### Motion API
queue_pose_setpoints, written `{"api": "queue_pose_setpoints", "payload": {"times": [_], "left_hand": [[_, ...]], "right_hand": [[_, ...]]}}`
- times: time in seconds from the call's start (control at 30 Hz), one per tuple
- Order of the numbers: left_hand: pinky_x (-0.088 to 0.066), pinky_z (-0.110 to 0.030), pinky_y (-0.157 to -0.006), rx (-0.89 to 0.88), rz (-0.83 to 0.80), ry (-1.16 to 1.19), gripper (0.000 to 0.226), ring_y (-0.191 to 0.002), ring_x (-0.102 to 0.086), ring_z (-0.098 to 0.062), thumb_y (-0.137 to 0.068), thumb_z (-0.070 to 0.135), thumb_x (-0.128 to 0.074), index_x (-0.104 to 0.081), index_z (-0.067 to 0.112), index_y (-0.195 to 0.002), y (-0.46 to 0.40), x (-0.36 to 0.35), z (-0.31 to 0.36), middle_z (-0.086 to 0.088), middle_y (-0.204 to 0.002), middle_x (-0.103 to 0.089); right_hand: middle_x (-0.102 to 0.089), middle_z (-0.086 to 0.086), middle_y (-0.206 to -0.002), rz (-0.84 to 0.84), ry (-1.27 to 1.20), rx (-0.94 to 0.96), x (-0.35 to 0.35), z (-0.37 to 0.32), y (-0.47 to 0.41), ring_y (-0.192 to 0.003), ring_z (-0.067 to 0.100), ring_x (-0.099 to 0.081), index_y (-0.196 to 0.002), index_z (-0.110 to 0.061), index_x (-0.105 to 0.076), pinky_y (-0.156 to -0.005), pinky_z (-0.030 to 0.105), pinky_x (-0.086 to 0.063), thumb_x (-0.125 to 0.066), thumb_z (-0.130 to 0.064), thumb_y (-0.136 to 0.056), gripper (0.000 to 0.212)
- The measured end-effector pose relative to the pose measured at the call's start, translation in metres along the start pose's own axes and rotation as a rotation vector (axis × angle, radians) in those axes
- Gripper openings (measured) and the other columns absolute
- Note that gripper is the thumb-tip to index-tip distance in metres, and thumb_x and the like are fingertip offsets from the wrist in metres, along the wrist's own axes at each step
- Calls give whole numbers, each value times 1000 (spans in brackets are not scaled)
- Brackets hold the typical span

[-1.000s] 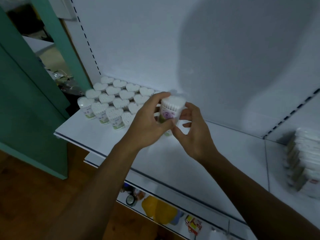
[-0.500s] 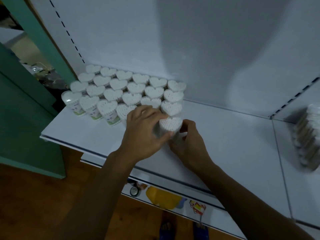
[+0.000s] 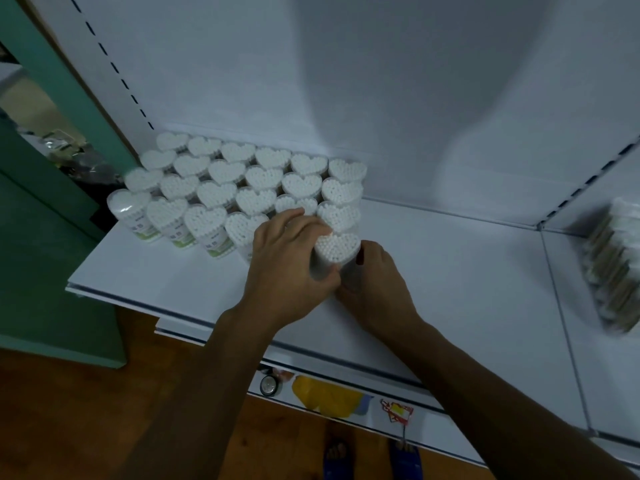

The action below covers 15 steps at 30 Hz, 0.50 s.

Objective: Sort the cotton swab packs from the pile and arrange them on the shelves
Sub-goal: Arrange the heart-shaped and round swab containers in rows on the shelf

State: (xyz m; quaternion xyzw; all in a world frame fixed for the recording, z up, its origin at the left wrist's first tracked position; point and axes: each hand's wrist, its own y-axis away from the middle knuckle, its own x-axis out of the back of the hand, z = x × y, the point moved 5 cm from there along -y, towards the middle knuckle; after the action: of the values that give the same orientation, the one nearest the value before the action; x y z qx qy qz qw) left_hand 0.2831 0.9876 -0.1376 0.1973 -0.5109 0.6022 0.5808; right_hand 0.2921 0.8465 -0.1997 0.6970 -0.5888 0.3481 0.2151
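Placing step: left hand (image 3: 289, 261) and right hand (image 3: 375, 285) grip heart-shaped swab pack (image 3: 336, 247) on shelf (image 3: 450, 271), front of right column, apparently seated. Next: release, fetch another pack.

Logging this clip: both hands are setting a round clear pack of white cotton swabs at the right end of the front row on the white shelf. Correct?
Not quite. The head view shows the clear pack of white cotton swabs is heart-shaped, not round. The left hand and right hand do hold it at the front row's right end on the white shelf.
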Motion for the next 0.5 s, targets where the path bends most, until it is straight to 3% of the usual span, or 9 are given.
{"api": "queue_pose_setpoints", "payload": {"times": [0.17, 0.33, 0.43, 0.5], "left_hand": [[-24, -42, -111, -21, -52, 29, 64, -136, -36, -26, -76, 52, -51, -53, 15, -128, -10, 9, 11, -5, -144, -44], [-30, -49, -115, -83, -47, 66, 71, -138, -39, -25, -84, 63, -44, -50, 16, -137, -46, 15, 63, -6, -148, -47], [-33, -46, -113, -177, -21, 122, 62, -134, -45, -23, -87, 58, -48, -55, 17, -133, -65, 6, 122, -4, -141, -53], [-31, -41, -113, -232, -35, 151, 58, -134, -45, -22, -88, 54, -52, -56, 18, -133, -74, -4, 171, -3, -141, -54]], "right_hand": [[-36, 13, -149, 30, 4, -32, 33, -3, 11, -134, 27, -38, -149, -5, -30, -109, 41, -38, -76, -44, -81, 91], [-17, 4, -163, 183, 191, -33, 103, 7, 30, -147, 21, -20, -154, -17, -23, -112, 34, -25, -42, -66, -87, 85], [-19, 4, -163, 302, 220, -57, 154, 26, 58, -147, 20, -19, -153, -16, -25, -112, 29, -21, -41, -65, -89, 83], [-24, 5, -161, 379, 193, -117, 192, 46, 82, -147, 21, -22, -152, -15, -26, -115, 34, -22, -42, -66, -91, 81]]}}
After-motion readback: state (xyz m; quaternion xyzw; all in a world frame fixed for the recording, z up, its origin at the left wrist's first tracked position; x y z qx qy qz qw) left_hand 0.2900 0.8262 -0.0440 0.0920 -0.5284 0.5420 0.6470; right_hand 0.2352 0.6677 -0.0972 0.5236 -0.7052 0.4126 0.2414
